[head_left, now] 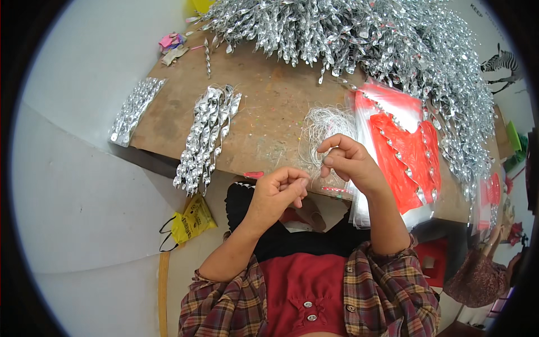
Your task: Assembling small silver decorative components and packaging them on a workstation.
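My left hand (275, 195) is closed in a pinch above the table's near edge. To its right and slightly higher, my right hand (358, 167) pinches thumb against fingers. A thin white string, barely visible, seems to run between the two pinches. Behind my hands lies a loose tangle of the same white string (328, 130) on the brown table. Right of it, next to my right wrist, red printed plastic bags (396, 151) are stacked with silver twisted strips lying over them. A bunch of silver spiral strips (208, 129) hangs over the table edge at left.
A large heap of silver spiral strips (337, 33) covers the back and right of the table (269, 106). Another flat bundle of strips (137, 109) sits at the left edge. Below hangs a yellow bag (193, 220). Someone's patterned sleeve (477, 278) shows at far right.
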Motion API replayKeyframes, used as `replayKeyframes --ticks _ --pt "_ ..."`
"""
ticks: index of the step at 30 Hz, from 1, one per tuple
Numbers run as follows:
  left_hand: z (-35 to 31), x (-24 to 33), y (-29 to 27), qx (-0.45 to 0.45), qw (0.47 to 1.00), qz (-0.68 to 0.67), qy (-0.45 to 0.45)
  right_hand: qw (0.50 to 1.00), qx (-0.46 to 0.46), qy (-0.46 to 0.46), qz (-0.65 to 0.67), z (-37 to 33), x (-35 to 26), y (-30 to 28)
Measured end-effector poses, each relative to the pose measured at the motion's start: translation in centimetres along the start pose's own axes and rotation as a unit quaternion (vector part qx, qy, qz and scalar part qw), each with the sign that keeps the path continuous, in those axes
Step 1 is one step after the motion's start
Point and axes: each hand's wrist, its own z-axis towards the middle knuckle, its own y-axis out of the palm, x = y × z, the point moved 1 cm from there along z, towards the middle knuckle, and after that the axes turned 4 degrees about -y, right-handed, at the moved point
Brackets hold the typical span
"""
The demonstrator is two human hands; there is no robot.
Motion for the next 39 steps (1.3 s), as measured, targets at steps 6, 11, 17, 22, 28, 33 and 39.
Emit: replayKeyframes --ticks 6,11,17,22,28,33,39 --pt "0.7 -0.4 0.0 0.082 0.987 0.131 0.05 0.859 0.13 -0.252 -0.427 -1.1 -0.9 2.2" --pt "0.7 -0.3 0.7 0.1 0.98 0.156 0.066 0.758 0.069 -0.342 -0.551 -1.2 -0.7 4.3" --pt "0.5 -0.3 1.0 0.103 0.978 0.143 0.113 0.748 0.105 -0.364 -0.545 -0.6 1.5 3.6" --pt "0.8 -0.7 0.6 0.08 0.992 0.006 0.094 0.98 0.124 -0.146 -0.06 -0.1 2.7 4.0" --pt "0.7 -0.4 0.2 0.1 0.99 -0.025 0.101 0.989 0.035 -0.141 -0.001 0.5 2.8 3.8" --pt "0.6 -0.4 0.2 0.118 0.985 0.016 0.122 0.991 0.022 -0.131 -0.021 0.7 2.6 3.6" --pt "0.7 -1.0 0.2 0.124 0.974 0.102 0.159 0.987 0.023 -0.138 -0.083 0.6 2.4 3.2"
